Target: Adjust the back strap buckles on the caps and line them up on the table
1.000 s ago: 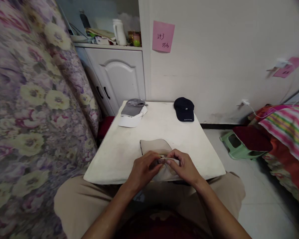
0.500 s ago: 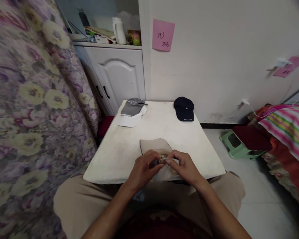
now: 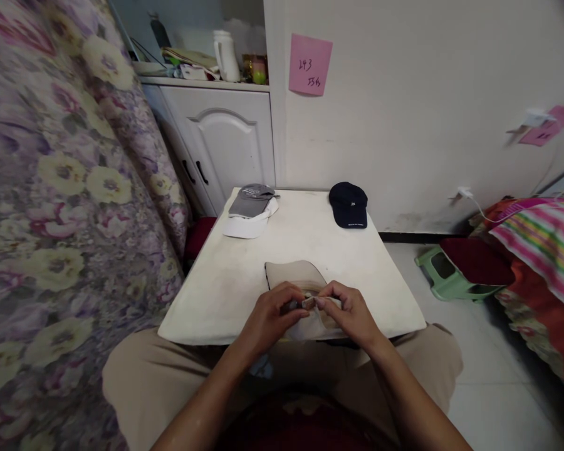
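A beige baseball cap (image 3: 294,273) lies at the near side of the table, its brim pointing away from me. My left hand (image 3: 277,313) pinches the cap's back strap beside a small metal-looking buckle (image 3: 309,302). From the other side my right hand (image 3: 345,308) pinches the strap close to that buckle. The fingertips of both hands nearly meet and partly hide the strap. Farther back on the left, a grey cap (image 3: 252,200) rests on a white cap (image 3: 247,227). A navy cap (image 3: 348,205) sits at the back right.
The white-covered table (image 3: 216,294) stands against the wall, its near edge over my knees. A floral curtain (image 3: 75,219) hangs close on the left. On the right are a green stool (image 3: 435,272) with a dark red top and a bed with a striped cover (image 3: 545,232).
The buckle has tilted slightly and shows more of its face between my fingertips. Both hands keep their pinch on the strap, and the other caps stay put.
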A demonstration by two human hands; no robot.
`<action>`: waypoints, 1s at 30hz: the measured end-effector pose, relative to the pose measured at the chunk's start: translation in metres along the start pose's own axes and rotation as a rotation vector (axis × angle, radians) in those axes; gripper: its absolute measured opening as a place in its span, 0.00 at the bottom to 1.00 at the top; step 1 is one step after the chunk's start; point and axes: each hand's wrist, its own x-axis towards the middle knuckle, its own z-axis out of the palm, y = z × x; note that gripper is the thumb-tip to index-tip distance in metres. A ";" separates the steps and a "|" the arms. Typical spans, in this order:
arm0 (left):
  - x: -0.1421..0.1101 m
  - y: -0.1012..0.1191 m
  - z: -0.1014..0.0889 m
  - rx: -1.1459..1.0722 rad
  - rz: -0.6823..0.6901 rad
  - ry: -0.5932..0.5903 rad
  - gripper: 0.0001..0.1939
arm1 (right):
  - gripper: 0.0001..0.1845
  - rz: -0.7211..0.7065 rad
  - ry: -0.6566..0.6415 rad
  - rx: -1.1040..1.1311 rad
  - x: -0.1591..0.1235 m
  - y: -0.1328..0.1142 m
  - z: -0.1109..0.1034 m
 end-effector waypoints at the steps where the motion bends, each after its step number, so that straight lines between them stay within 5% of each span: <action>1: 0.000 0.000 -0.002 -0.024 -0.009 -0.021 0.05 | 0.08 0.010 0.003 -0.004 0.000 0.001 0.000; 6: 0.001 0.003 -0.005 -0.041 -0.075 -0.040 0.06 | 0.04 -0.048 -0.008 0.033 0.000 0.000 0.002; 10: 0.002 0.004 -0.002 -0.040 -0.119 0.002 0.05 | 0.19 -0.275 -0.061 -0.005 0.002 -0.005 0.003; 12: 0.002 0.004 0.001 -0.024 -0.132 0.020 0.04 | 0.19 -0.342 -0.069 -0.066 0.004 -0.005 0.004; 21: 0.004 0.004 0.003 0.014 -0.159 0.016 0.04 | 0.15 -0.349 -0.068 -0.137 0.004 -0.001 0.005; 30: 0.007 0.004 -0.003 -0.243 -0.310 -0.020 0.05 | 0.12 -0.280 -0.057 -0.049 0.003 -0.001 0.005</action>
